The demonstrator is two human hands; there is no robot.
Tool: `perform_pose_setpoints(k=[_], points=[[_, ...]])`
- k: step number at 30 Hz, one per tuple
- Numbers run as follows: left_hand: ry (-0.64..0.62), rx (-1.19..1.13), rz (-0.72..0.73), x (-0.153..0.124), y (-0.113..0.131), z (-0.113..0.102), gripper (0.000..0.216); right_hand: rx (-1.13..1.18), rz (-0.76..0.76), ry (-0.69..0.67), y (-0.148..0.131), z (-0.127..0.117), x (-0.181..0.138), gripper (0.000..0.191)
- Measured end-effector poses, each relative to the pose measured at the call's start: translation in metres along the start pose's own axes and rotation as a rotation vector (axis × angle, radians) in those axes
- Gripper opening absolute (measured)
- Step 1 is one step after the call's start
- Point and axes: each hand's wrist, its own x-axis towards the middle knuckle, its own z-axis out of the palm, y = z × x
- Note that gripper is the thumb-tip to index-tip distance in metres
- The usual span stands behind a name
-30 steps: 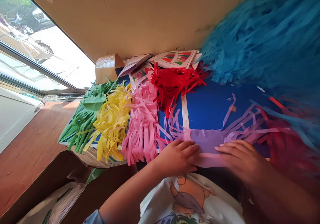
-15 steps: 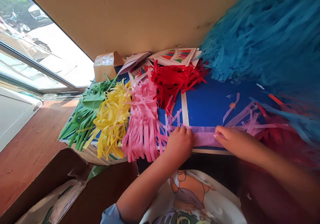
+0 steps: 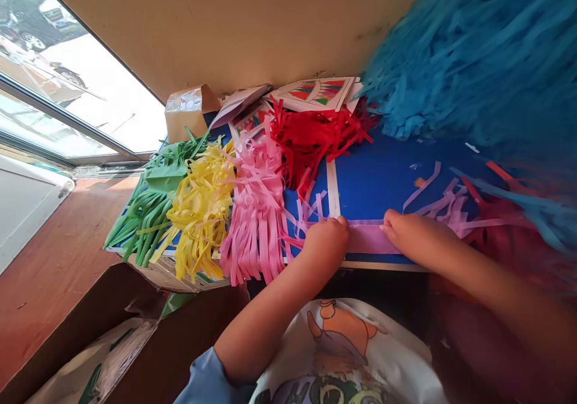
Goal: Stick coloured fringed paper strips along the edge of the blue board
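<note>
A purple tissue-paper tassel is stretched flat between my two hands over the blue board near its front edge. My left hand is closed on one side of its uncut band, with fringe strips poking out to the left. On the other side my right hand pinches the band, thumb and fingers together. Purple fringe spreads out beyond the right hand. Just left of my left hand lies a pink tassel. A red tassel rests behind it.
Yellow and green tassels lie farther left. A big blue fringe bundle fills the upper right. Papers with coloured drawings lean by the wall. An open cardboard box stands at the lower left.
The purple band looks flatter and more taut between my hands. My right hand has shifted slightly left and up. The whole view has moved a little.
</note>
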Motion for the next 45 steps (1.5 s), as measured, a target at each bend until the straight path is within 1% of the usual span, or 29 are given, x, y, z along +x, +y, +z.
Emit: perform_pose_setpoints(k=[3, 5, 9, 13, 15, 16, 18, 21, 27, 32, 40, 45], points=[[-0.006, 0.004, -0.014, 0.000, 0.002, 0.000, 0.019, -0.048, 0.014, 0.040, -0.005, -0.002, -0.005, 0.030], [-0.016, 0.006, -0.002, 0.000, 0.003, 0.000, 0.017, -0.070, -0.006, 0.081, -0.006, -0.004, -0.008, 0.032], [-0.030, 0.018, 0.010, 0.000, 0.004, -0.002, 0.018, -0.125, -0.115, 0.249, -0.002, -0.001, -0.008, 0.028], [-0.021, 0.032, 0.006, -0.002, 0.005, -0.003, 0.019, -0.176, -0.180, 0.428, 0.008, 0.007, 0.000, 0.026], [-0.010, 0.037, 0.009, -0.004, 0.004, -0.003, 0.020, -0.248, -0.269, 0.518, 0.011, 0.010, 0.004, 0.026], [-0.004, 0.039, 0.010, -0.005, 0.004, -0.003, 0.021, -0.283, -0.311, 0.539, 0.012, 0.011, 0.005, 0.026], [0.007, 0.041, 0.012, -0.006, 0.002, -0.003, 0.022, -0.321, -0.347, 0.528, 0.012, 0.013, 0.007, 0.026], [0.005, 0.025, 0.017, -0.007, -0.001, -0.003, 0.022, -0.312, -0.307, 0.505, 0.010, 0.013, 0.008, 0.025], [-0.038, 0.012, 0.030, -0.002, -0.006, -0.008, 0.023, -0.295, -0.230, 0.453, 0.004, 0.010, 0.008, 0.023], [-0.051, 0.016, -0.006, 0.002, -0.003, -0.012, 0.024, -0.327, -0.223, 0.422, 0.001, 0.006, 0.009, 0.021], [-0.116, 0.019, -0.029, 0.007, -0.002, -0.019, 0.030, -0.293, -0.169, 0.390, -0.004, 0.005, 0.011, 0.025], [-0.119, 0.026, -0.046, 0.005, 0.000, -0.021, 0.030, -0.261, -0.161, 0.350, -0.002, 0.003, 0.014, 0.028]])
